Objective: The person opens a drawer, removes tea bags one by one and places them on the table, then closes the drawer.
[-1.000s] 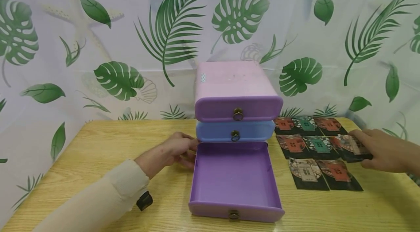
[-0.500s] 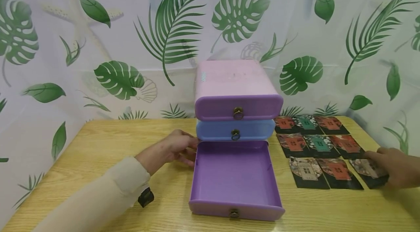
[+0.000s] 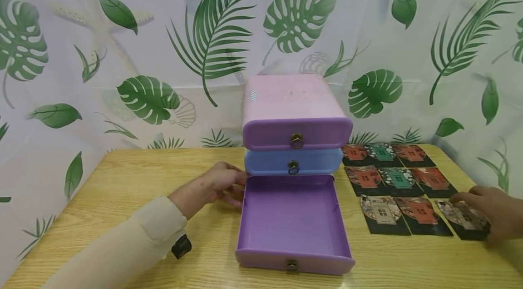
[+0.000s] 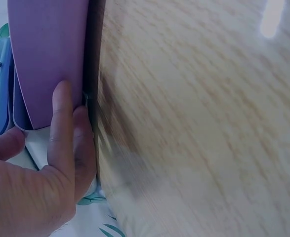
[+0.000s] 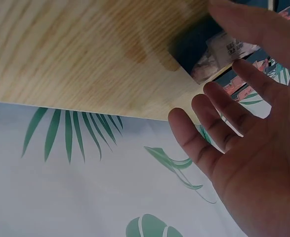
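My left hand (image 3: pixel 220 184) rests at the left side of a drawer unit (image 3: pixel 294 96). In the left wrist view its extended index finger touches the side of the pulled-out purple drawer (image 4: pixel 53 59), and the thumb lies by the casing corner. That bottom drawer (image 3: pixel 294 221) has a bare interior. At the table's right, my right hand (image 3: pixel 496 209) is beside a flat black packet (image 3: pixel 466 221) with a beige label, at the right end of the front row. The right wrist view shows its fingers spread and apart, the packet (image 5: pixel 219 57) lying beyond them.
Several similar packets with red, green and beige labels (image 3: pixel 399 180) lie in three rows on the wooden table (image 3: pixel 163 166). The blue drawer (image 3: pixel 293 163) and purple top drawer (image 3: pixel 269 134) are closed. A leaf-patterned cloth (image 3: pixel 155 52) hangs behind.
My right hand has carried the beige-labelled packet from over the middle row to the front row's right end and let go of it. My left hand has stayed at the drawer.
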A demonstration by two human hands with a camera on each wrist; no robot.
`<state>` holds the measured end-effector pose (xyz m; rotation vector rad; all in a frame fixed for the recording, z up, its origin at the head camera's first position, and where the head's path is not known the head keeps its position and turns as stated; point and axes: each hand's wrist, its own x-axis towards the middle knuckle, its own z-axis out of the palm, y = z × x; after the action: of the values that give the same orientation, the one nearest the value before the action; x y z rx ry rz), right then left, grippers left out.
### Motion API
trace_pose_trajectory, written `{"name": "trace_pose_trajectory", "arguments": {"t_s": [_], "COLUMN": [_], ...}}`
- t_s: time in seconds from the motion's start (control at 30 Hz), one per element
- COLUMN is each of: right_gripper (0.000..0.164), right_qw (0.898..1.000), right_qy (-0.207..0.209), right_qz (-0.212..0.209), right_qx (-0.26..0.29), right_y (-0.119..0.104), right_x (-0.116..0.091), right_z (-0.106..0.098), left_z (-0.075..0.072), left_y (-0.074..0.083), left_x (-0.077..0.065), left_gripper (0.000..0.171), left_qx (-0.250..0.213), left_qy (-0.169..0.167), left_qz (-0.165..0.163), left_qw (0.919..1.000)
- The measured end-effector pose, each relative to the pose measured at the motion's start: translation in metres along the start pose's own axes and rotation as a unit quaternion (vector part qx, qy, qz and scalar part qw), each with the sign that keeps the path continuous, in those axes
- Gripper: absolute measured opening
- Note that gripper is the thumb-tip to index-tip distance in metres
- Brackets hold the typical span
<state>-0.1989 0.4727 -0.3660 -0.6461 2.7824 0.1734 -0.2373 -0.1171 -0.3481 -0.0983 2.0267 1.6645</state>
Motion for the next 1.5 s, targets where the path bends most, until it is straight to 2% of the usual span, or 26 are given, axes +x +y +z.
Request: {"name": "trace_pose_trajectory", "arguments": {"t_s": [0.17,0.23,0.37,0.47,0.53,0.67,0.73,0.83,0.97,1.27,1.5], "right_gripper": [0.096,0.095,0.071,0.049,0.044,0.026,0.025,0.02,0.038,0.037,0.02], "right_qw": [1.0,1.0,0.995,0.987,0.98,0.961,0.95,0.924,0.895,0.864,0.843], "right_qy": [0.0,0.015,0.084,0.143,0.174,0.239,0.264,0.313,0.362,0.395,0.384], "right_qz": [0.01,0.003,-0.017,-0.034,-0.049,-0.099,-0.131,-0.19,-0.239,-0.305,-0.371], "right_qx": [0.003,-0.009,-0.043,-0.069,-0.079,-0.103,-0.106,-0.106,-0.102,-0.073,-0.064], "right_y": [-0.002,-0.008,-0.031,-0.053,-0.068,-0.099,-0.114,-0.136,-0.166,-0.233,-0.285], "right_x": [0.004,0.005,0.01,0.015,0.018,0.024,0.026,0.031,0.035,0.032,0.021], "right_z": [-0.007,-0.014,-0.029,-0.044,-0.054,-0.07,-0.075,-0.079,-0.084,-0.092,-0.092], "left_z": [0.0,0.0,0.0,0.001,0.0,-0.001,-0.001,-0.001,-0.001,-0.002,-0.002], "left_y": [0.001,0.001,0.002,0.002,0.002,0.001,0.001,0.001,0.0,-0.001,0.0], "left_x": [-0.001,-0.001,0.0,0.001,0.001,0.001,0.0,0.001,0.001,0.001,0.001], "left_gripper": [0.04,0.04,0.039,0.038,0.037,0.037,0.037,0.036,0.035,0.036,0.036], "left_qx": [0.003,0.005,0.004,0.003,0.003,0.004,0.005,0.004,0.005,0.013,0.011], "left_qy": [0.0,0.001,0.001,0.001,0.001,-0.002,-0.003,-0.004,-0.003,0.0,0.002], "left_qz": [0.0,0.0,-0.002,-0.005,-0.005,-0.003,-0.003,-0.003,-0.002,-0.004,-0.003], "left_qw": [1.0,1.0,1.0,1.0,1.0,1.0,1.0,1.0,1.0,0.9999,0.9999]}}
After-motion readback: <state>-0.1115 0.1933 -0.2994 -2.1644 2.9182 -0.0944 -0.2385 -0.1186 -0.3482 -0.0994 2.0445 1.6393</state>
